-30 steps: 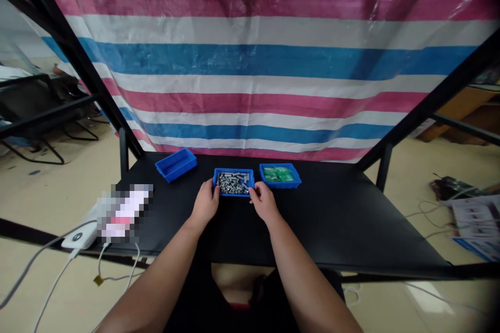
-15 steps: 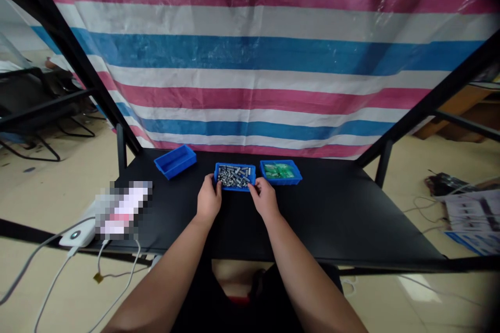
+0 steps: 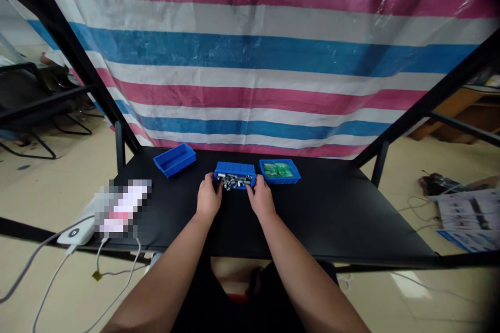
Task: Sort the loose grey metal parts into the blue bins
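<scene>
A small blue tray [image 3: 234, 168] filled with several small grey metal pieces sits mid-table, tipped up with its far wall raised toward me. My left hand [image 3: 209, 198] grips its near left corner and my right hand [image 3: 260, 199] grips its near right corner. To its right stands a blue tray with green parts [image 3: 279, 171]. To its left stands an empty blue tray [image 3: 174, 159], set at an angle.
The black table [image 3: 332, 218] has a black metal frame with slanted posts at both sides. A striped pink, white and blue tarp hangs behind. A white device [image 3: 76, 231] with cables lies at the table's left edge. Papers and cables lie on the floor at right.
Both hands closed on the middle tray's near corners and tilted it, so its far wall now stands up. The view shifted slightly downward.
</scene>
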The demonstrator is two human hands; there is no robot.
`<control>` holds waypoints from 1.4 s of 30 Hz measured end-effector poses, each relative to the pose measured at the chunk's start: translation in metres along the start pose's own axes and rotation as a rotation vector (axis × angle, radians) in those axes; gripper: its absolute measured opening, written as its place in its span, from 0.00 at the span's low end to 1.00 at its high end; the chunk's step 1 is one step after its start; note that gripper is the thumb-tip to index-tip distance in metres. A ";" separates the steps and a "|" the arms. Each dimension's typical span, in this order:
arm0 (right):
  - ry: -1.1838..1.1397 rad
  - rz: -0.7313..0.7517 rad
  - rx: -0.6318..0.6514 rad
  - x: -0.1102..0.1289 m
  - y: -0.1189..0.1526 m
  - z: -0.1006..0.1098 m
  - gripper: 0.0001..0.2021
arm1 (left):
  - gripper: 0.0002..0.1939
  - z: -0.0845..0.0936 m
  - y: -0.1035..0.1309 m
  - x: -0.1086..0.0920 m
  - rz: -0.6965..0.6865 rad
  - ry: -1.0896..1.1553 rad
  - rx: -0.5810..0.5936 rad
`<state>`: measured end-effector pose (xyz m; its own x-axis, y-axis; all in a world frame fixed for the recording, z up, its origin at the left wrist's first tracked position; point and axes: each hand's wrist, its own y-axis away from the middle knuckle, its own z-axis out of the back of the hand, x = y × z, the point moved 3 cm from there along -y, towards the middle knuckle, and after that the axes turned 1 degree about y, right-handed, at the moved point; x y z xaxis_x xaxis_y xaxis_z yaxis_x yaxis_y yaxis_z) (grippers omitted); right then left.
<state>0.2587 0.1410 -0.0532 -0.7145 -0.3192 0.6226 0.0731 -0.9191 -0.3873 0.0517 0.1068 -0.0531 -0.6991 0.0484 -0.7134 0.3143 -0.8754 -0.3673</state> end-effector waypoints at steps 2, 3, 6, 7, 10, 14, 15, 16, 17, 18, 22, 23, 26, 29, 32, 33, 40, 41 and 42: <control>0.013 -0.004 0.003 0.001 0.000 -0.001 0.10 | 0.21 -0.001 0.000 0.001 -0.013 -0.009 0.009; 0.026 -0.002 0.002 0.001 0.000 -0.001 0.10 | 0.22 -0.002 0.001 0.002 -0.019 -0.016 0.011; 0.076 -0.001 -0.014 0.002 0.001 -0.003 0.08 | 0.22 -0.006 0.001 0.002 -0.031 -0.049 0.001; 0.088 -0.006 -0.022 0.003 0.001 -0.004 0.08 | 0.21 -0.007 0.001 0.002 -0.034 -0.061 -0.005; 0.087 -0.019 -0.038 0.004 0.001 -0.005 0.08 | 0.22 -0.009 0.001 -0.001 -0.062 -0.088 -0.019; -0.012 -0.053 -0.039 0.001 -0.003 -0.006 0.14 | 0.26 -0.006 0.002 -0.004 -0.093 -0.036 -0.039; -0.054 -0.069 -0.046 0.000 -0.001 -0.004 0.16 | 0.26 -0.004 0.004 -0.005 -0.093 -0.018 -0.044; -0.089 -0.080 -0.059 0.000 0.002 -0.001 0.17 | 0.27 -0.001 0.006 -0.004 -0.094 -0.004 -0.047; -0.109 -0.081 -0.079 0.001 0.008 0.004 0.18 | 0.27 0.002 0.008 -0.004 -0.096 0.005 -0.050; -0.109 -0.070 -0.102 0.003 0.018 0.010 0.19 | 0.28 0.005 0.010 -0.003 -0.099 0.013 -0.050; 0.033 0.045 -0.066 0.027 0.077 0.033 0.33 | 0.28 0.012 0.019 0.000 -0.089 0.066 -0.014; 0.086 0.071 -0.028 0.034 0.093 0.036 0.39 | 0.29 0.012 0.020 0.000 -0.081 0.078 0.003; 0.210 0.123 0.078 0.046 0.124 0.032 0.54 | 0.30 0.009 0.021 -0.004 -0.065 0.081 0.044; 0.265 0.143 0.128 0.045 0.122 0.016 0.54 | 0.29 0.007 0.021 -0.011 -0.092 0.050 0.032; 0.284 0.155 0.140 0.043 0.100 0.000 0.50 | 0.26 0.008 0.022 -0.012 -0.116 0.023 -0.004; 0.285 0.162 0.139 0.044 0.091 -0.004 0.49 | 0.26 0.009 0.022 -0.010 -0.113 0.029 -0.007; 0.247 0.389 0.138 0.066 0.049 -0.014 0.38 | 0.34 0.008 -0.008 -0.003 -0.088 0.336 -0.016; 0.247 0.414 0.145 0.068 0.045 -0.016 0.40 | 0.35 0.008 -0.019 -0.004 -0.080 0.385 -0.002; 0.251 0.417 0.146 0.069 0.041 -0.018 0.41 | 0.37 0.007 -0.031 -0.005 -0.059 0.427 0.026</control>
<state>0.2003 0.0854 -0.0387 -0.7479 -0.6166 0.2459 0.4711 -0.7540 -0.4578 0.0406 0.1305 -0.0341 -0.3847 0.2884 -0.8768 0.2615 -0.8769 -0.4032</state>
